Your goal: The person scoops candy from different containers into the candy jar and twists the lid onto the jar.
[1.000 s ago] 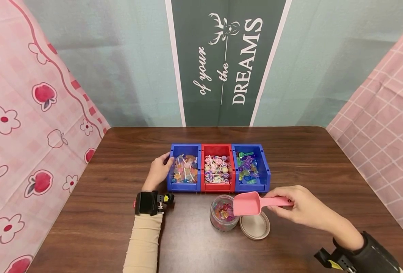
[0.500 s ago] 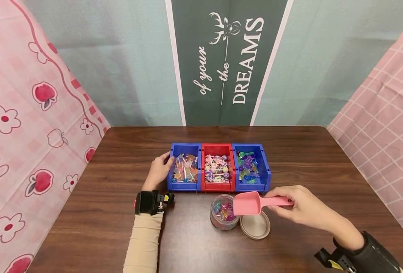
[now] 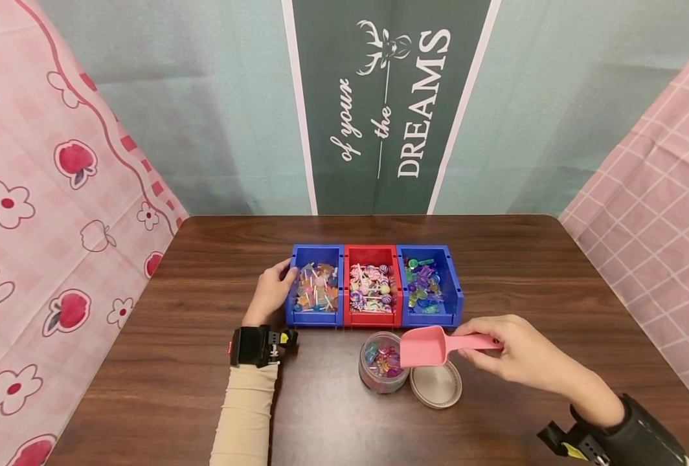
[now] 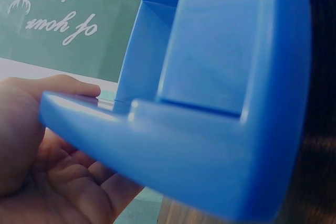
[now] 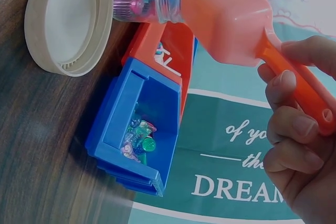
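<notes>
My right hand (image 3: 516,353) grips a pink scoop (image 3: 423,347) by its handle. The scoop's pan shows bare pink inside and overlaps the right rim of a clear jar (image 3: 373,382) in the head view. Colourful translucent pieces (image 3: 386,362) fill the jar, among them a teal one. My left hand (image 3: 271,291) holds the outer side wall of the left blue bin (image 3: 315,318). In the left wrist view the thumb (image 4: 79,85) lies at the bin's rim, with the other fingers on the outside.
Beside the jar lies a cream lid (image 3: 436,386), partly behind the scoop. A red bin (image 3: 370,319) with small lollipops adjoins the left bin. To its right, another blue bin (image 3: 452,285) holds green and purple pieces. Curtains surround the wooden table (image 3: 321,421).
Inside the jar, a teal piece now shows at the left where orange pieces were a second ago. Both hands and the scoop have stayed nearly still.
</notes>
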Motion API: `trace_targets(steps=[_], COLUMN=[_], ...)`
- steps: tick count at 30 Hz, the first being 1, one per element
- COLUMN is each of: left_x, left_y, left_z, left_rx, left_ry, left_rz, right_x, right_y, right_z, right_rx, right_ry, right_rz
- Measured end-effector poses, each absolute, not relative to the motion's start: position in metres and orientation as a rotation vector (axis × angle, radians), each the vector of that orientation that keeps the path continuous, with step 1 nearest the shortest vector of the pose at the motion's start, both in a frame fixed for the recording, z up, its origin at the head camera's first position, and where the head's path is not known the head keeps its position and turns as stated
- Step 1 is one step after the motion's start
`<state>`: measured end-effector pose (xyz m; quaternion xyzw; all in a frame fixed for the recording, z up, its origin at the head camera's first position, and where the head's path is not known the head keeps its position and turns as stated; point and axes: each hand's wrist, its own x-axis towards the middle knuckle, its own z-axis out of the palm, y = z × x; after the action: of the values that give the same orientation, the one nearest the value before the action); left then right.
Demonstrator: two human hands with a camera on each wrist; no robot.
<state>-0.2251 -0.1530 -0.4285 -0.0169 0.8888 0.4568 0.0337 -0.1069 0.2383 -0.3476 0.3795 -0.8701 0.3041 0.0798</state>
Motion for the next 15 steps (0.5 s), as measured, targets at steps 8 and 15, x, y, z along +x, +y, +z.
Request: trace_targets(steps=[8, 15], left_x=[-0.2251, -0.2255], left_y=[-0.1535, -0.1527], left_z=[-0.4297, -0.4298], left_rx=[-0.065, -0.061], left_ry=[2.726, 2.731], left_rz=[1.409, 1.405], right_x=[-0.1105, -0.1166], right_y=[0.2408, 0.2474], right_z=[-0.344, -0.341], right_rx=[1.068, 0.964], right_ry=[-2.62, -2.692], right_rz=[0.843, 0.785])
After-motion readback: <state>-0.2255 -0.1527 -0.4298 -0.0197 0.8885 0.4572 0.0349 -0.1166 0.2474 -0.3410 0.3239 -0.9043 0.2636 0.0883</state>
